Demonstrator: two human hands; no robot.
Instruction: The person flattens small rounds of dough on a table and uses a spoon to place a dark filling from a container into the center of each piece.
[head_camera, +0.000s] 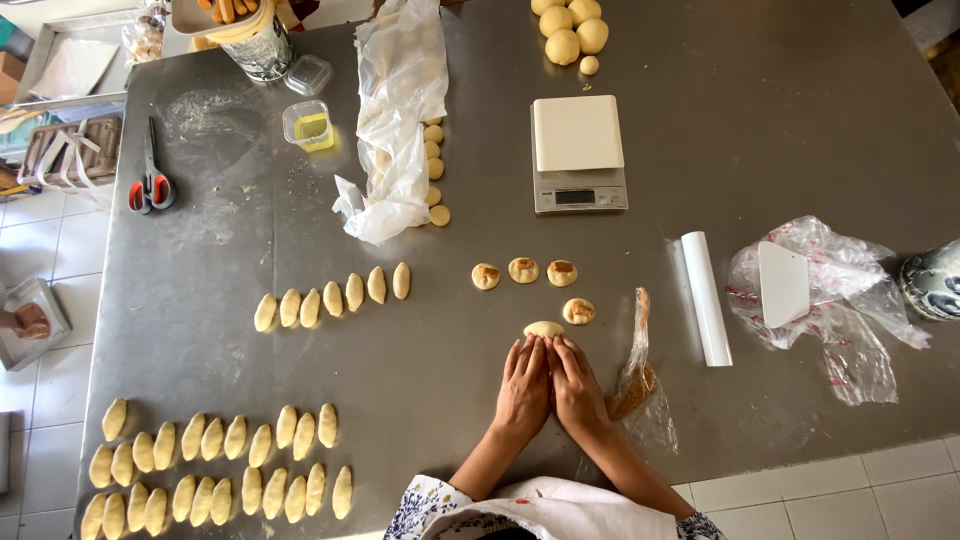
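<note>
From the head camera, the left hand (522, 388) and the right hand (578, 390) lie side by side, palms down and touching along their inner edges, on the steel table (760, 130). Their fingers are stretched flat, grasping nothing, with the fingertips against the near edge of a small dough piece (544, 329) so both hands can press on it evenly.

Just beyond it lie four flattened rounds with brown filling (523, 271), kept within easy reach. A filling bag (634, 385) lies just right of the right hand (close by, it seems, for scooping). Farther right rests a white rolling pin (705, 298), and a kitchen scale (578, 155) stands at the far side.

To the left, finished oval pieces (333, 296) sit in a neat row, spaced so they do not stick; more ovals (215, 470) fill the near left corner.
</note>
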